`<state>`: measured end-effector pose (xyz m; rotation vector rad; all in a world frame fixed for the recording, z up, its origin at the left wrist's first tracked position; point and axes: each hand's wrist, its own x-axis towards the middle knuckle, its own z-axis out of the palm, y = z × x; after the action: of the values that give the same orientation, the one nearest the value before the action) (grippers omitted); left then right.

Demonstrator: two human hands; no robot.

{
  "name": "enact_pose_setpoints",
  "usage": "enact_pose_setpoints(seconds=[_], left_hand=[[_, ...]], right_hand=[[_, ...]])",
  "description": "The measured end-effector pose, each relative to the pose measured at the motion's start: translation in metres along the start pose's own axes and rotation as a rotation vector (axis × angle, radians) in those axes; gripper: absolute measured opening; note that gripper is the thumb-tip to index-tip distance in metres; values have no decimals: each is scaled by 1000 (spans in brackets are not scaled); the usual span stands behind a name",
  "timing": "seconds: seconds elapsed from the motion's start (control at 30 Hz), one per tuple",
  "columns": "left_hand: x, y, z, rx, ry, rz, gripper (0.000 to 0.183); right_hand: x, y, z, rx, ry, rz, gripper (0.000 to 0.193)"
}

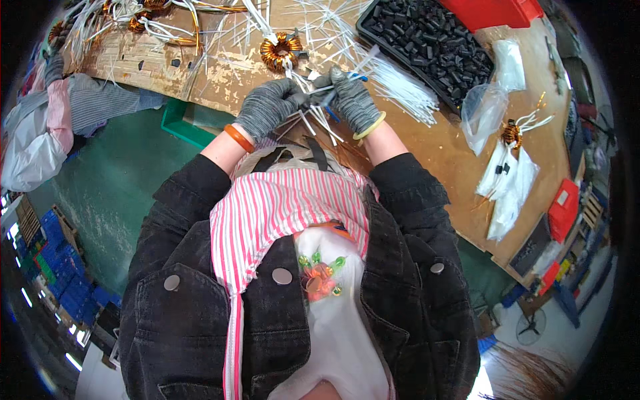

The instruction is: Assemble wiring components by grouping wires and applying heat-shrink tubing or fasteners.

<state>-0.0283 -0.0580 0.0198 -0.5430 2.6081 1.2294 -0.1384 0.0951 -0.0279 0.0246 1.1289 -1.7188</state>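
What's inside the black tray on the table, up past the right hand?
The black tray holds a heap of small black pieces. They hide the tray's bottom, so anything beneath the top layer can't be seen.

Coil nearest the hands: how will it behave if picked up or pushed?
The coil is probably heavy for its size: dense copper-coloured winding. Its ring shape might roll on edge, but the white leads running off it would likely check that.
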Motion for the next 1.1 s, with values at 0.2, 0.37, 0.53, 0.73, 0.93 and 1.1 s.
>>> enact_pose_setpoints(seconds=[0.2, 0.37, 0.53, 0.73, 0.93, 1.1], left_hand=[[4, -5, -7, 441, 168, 433, 22], [-1, -24, 14, 535, 59, 388, 27], [-2, -27, 18, 633, -58, 262, 28], [-5, -40, 28, 689, 119, 275, 29], [-8, -34, 22, 711, 41, 240, 32], [-12, -46, 19, 531, 97, 234, 35]], right_hand=[[6, -5, -25, -812, 277, -19, 37], [8, 26, -42, -1752, -48, -210, 32], [6, 30, -13, -1652, -218, 229, 38], [15, 43, 3, -1544, -164, 144, 40], [27, 81, -8, -1602, -185, -34, 35], [29, 73, -2, -1489, -158, 94, 38]])
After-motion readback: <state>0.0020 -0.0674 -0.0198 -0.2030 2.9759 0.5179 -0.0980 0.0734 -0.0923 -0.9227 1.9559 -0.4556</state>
